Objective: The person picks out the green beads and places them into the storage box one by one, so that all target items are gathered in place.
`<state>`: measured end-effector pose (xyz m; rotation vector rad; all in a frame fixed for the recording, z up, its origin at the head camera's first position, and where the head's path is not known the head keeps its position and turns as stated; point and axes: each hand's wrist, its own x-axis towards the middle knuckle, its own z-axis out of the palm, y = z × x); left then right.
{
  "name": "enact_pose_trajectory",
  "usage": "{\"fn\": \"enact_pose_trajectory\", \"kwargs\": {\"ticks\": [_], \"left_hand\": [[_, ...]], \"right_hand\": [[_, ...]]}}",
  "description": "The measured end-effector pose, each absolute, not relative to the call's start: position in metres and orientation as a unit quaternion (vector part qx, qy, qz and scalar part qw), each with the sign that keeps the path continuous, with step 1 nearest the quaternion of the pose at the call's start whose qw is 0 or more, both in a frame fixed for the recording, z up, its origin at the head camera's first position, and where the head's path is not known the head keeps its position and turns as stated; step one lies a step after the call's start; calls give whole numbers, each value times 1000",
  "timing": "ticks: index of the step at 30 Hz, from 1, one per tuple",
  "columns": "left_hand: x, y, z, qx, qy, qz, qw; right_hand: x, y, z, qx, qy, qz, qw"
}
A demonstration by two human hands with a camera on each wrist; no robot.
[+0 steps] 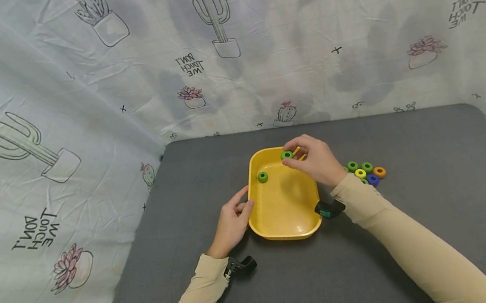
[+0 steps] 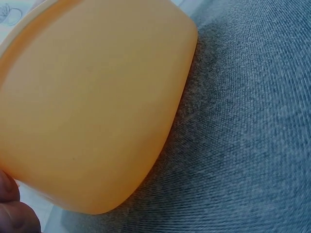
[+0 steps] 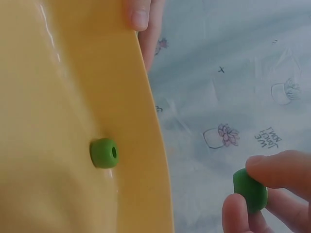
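A yellow plastic tray [image 1: 283, 214] stands on the grey table, and my left hand [image 1: 232, 220] grips its left wall, thumb [image 3: 139, 18] over the rim and fingers outside. Its outer wall [image 2: 97, 97] fills much of the left wrist view. Over the tray's far end, my right hand [image 1: 318, 160] pinches a green bead [image 3: 250, 190] with a hole through it between thumb and fingertips. Another green bead [image 1: 262, 177] lies inside the tray near the left wall; in the right wrist view this bead [image 3: 101, 154] rests on its side, hole toward the wall.
Right of the tray lies a cluster of several beads, among them an orange bead [image 1: 379, 172], a blue bead [image 1: 373, 179] and green ones; my right forearm partly covers it. A white cloth [image 1: 262, 79] with cactus prints hangs behind the table [image 1: 437, 199] and along its left side.
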<state>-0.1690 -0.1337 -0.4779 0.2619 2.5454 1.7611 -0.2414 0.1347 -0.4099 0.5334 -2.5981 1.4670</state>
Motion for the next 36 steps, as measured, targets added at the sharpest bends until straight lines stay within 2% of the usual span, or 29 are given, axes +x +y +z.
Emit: {"fn": "enact_pose_trajectory", "kwargs": {"ticks": [15,36], "left_hand": [[-169,-136,-477,99,811,577,19],[-169,-137,-479,106,811,574,24]], "right_hand": [[-262,102,-422,149,-877,456,-27],[-272,84,-444,150,-907,387,-72]]}}
